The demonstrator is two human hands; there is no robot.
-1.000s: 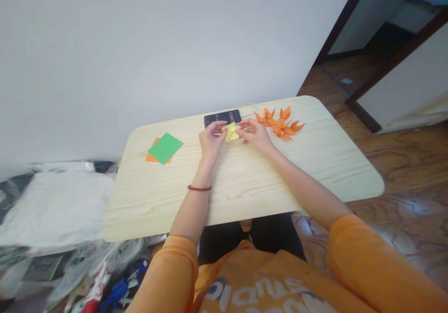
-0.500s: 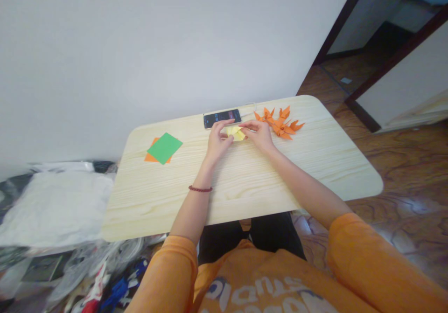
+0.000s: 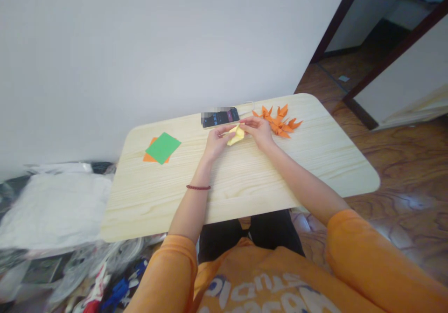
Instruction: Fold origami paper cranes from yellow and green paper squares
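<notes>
A small folded piece of yellow paper (image 3: 236, 135) is held between my two hands, above the middle of the table. My left hand (image 3: 217, 140) pinches it from the left, thumb on the near side. On the opposite side, the fingertips of my right hand (image 3: 258, 130) are closed on its upper right edge. Parts of the paper are covered by the fingers. Just right of my right hand lie several orange folded-paper figures (image 3: 280, 122), bunched together. Behind my left hand a phone (image 3: 221, 118) with a lit screen lies on the table.
The pale wooden table (image 3: 168, 201) stands against a white wall (image 3: 157, 47). Green paper (image 3: 163, 148) rests on orange paper (image 3: 150, 157) at the left. A white cable (image 3: 252, 104) runs behind the phone. Bags and clutter (image 3: 70, 210) fill the floor at left.
The yellow paper has turned and now sits tilted, showing a different face. The fingers of my left hand have drawn in from a wider spread to a pinch.
</notes>
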